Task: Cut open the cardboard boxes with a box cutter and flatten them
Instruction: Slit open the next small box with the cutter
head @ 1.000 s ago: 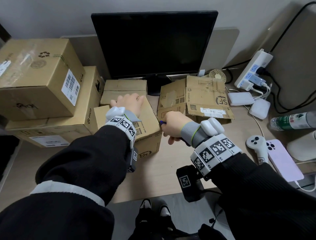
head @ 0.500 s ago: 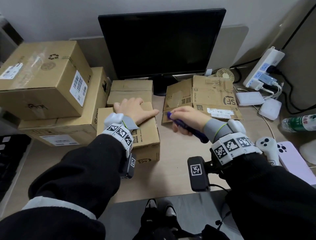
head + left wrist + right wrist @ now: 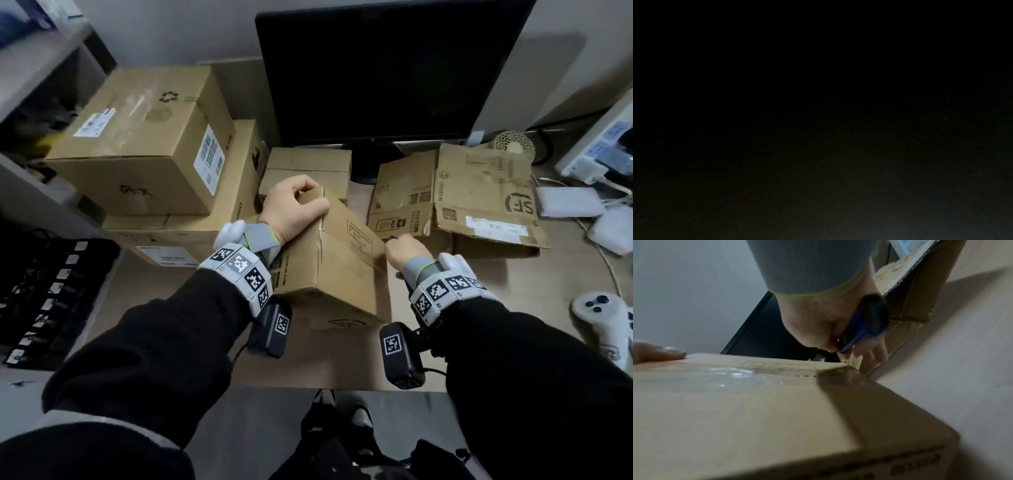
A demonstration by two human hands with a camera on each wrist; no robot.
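A small taped cardboard box stands on the desk in front of me, tilted up at its left. My left hand lies on its top far corner, fingers curled over the edge; a fingertip shows at the box top. My right hand grips a blue box cutter at the box's right top edge; the blade is hidden. A flattened SF box lies to the right. The left wrist view is dark.
Two larger sealed boxes are stacked at the left, another small box behind. A black monitor stands at the back. A power strip, white adapters and a game controller sit right.
My left hand went from lying flat on the box to curling over its far corner, tilting the box. My right hand moved the cutter down to the box's right top edge.
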